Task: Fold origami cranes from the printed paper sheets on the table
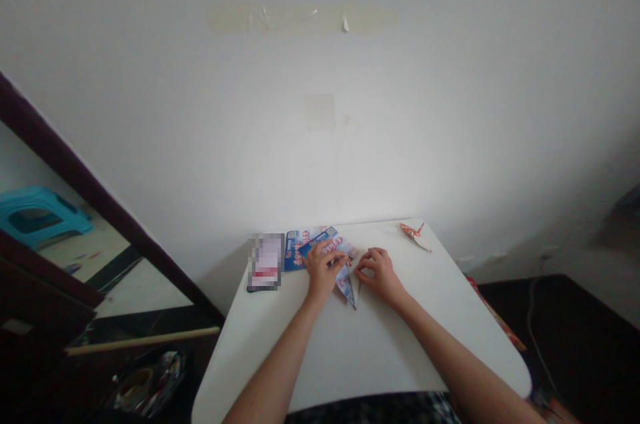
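A printed sheet of paper folded into a long pointed shape (351, 287) lies on the white table (360, 351), its tip pointing toward me. My left hand (321, 267) presses down on the paper's left part with fingers curled onto it. My right hand (379, 269) pinches the paper's upper right edge with bent fingers. Both forearms reach in from the bottom of the view.
A blue printed sheet (300, 245) lies under the fold at the table's far side. A phone (265, 262) rests left of it. A small folded paper figure (415, 235) sits at the far right corner. A white wall stands behind; a mirror (65, 237) leans at left.
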A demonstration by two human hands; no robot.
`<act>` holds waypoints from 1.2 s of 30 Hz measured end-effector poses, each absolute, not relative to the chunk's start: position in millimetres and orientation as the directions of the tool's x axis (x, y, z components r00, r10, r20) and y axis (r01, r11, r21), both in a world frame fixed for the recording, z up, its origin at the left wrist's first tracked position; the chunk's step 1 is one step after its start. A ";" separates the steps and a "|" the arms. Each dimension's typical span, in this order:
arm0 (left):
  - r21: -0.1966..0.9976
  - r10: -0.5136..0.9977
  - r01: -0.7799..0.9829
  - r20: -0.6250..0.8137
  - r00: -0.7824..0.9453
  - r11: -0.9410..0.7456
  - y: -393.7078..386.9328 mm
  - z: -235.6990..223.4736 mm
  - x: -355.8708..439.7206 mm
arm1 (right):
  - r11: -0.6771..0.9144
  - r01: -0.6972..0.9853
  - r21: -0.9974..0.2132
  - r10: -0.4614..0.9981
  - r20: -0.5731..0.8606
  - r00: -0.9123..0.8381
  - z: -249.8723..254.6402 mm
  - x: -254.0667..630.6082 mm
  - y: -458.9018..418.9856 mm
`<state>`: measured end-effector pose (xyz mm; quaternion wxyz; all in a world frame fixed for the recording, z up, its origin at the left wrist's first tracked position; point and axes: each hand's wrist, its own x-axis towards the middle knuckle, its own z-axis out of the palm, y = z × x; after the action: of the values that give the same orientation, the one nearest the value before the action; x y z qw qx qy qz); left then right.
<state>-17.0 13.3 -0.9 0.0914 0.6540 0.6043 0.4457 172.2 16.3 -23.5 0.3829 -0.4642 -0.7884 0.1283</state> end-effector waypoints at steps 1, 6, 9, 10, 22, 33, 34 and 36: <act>0.656 0.871 0.711 0.474 -0.130 -0.252 13.9 -1.7 -17.6 | 0.536 0.637 -0.554 0.831 0.481 -0.280 -23.9 172.4 16.6; 0.649 0.865 0.716 0.485 -0.129 -0.258 14.5 -1.8 -18.5 | 0.538 0.643 -0.545 0.831 0.471 -0.296 -24.9 174.9 17.5; 0.634 0.873 0.727 0.477 -0.099 -0.264 14.0 -0.6 -18.4 | 0.538 0.635 -0.555 0.832 0.473 -0.291 -25.8 175.7 17.4; 0.628 0.879 0.729 0.470 -0.079 -0.270 13.9 -0.6 -18.2 | 0.539 0.633 -0.556 0.831 0.475 -0.290 -26.0 175.7 17.4; 0.626 0.908 0.720 0.420 0.013 -0.300 15.7 -0.7 -17.5 | 0.555 0.613 -0.562 0.821 0.489 -0.295 -27.2 175.5 18.9; 0.665 0.859 0.667 0.507 -0.074 -0.335 16.1 -1.2 -20.1 | 0.558 0.610 -0.562 0.822 0.474 -0.315 -23.7 175.8 17.0; 0.668 0.857 0.664 0.509 -0.079 -0.335 16.2 -1.3 -20.1 | 0.558 0.611 -0.562 0.822 0.475 -0.313 -23.4 175.6 16.7; 0.667 0.859 0.666 0.507 -0.077 -0.334 16.7 -1.6 -19.8 | 0.555 0.613 -0.563 0.824 0.475 -0.310 -23.1 175.1 16.5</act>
<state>-19.8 16.7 -1.6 0.1037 0.6715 0.5677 0.4649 175.1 16.5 -23.1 0.3770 -0.4505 -0.7970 0.1400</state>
